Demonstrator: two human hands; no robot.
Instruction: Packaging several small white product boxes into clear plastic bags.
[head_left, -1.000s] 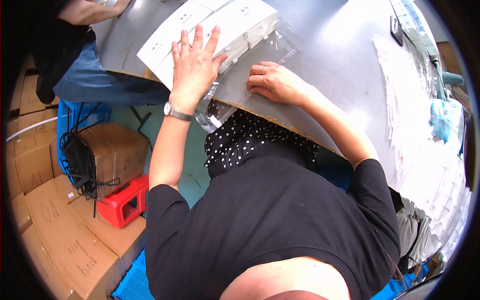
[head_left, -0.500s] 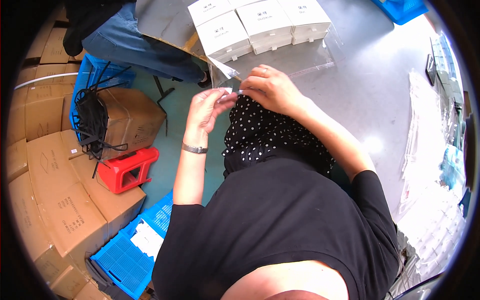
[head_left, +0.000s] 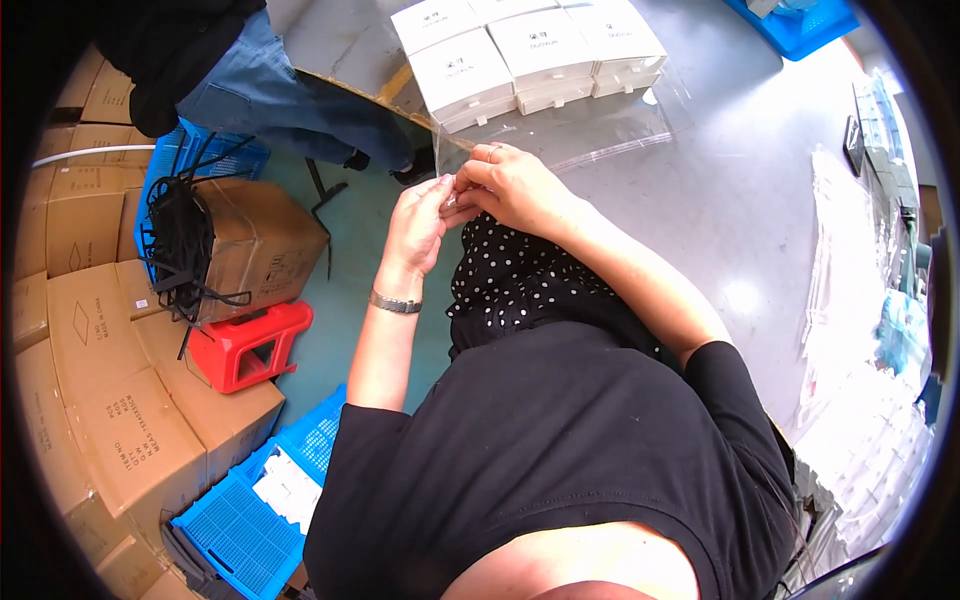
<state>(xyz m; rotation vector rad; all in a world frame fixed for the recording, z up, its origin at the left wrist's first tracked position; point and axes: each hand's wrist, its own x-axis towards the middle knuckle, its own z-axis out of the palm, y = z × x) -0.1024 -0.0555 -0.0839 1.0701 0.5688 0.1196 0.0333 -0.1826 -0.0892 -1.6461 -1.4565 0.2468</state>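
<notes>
- Clear plastic bag (head_left: 590, 135): it lies on the grey bench (head_left: 760, 200) at about 12 o'clock, its near corner lifted off the bench edge and drawn toward the person's chest.
- Left hand (head_left: 418, 225): fingers pinched narrow on that near corner, wristwatch showing on the forearm below.
- Right hand (head_left: 510, 185): closed on the same corner from the 1 o'clock side, fingertips meeting those of the left; a ring shows on one finger.
- White boxes (head_left: 530, 50): a tight block of them sits at 12 o'clock, partly over or in the far end of the bag; which, I cannot tell.
- Step in hand, as I judge it: working the bag's mouth or edge apart with both thumbs.
- Next move likely calls for a fine peel of the two film layers, keeping the bag from dragging the boxes.
- Cardboard cartons (head_left: 110, 400) and a red stool (head_left: 250, 345) stand on the floor at 9 o'clock.
</notes>
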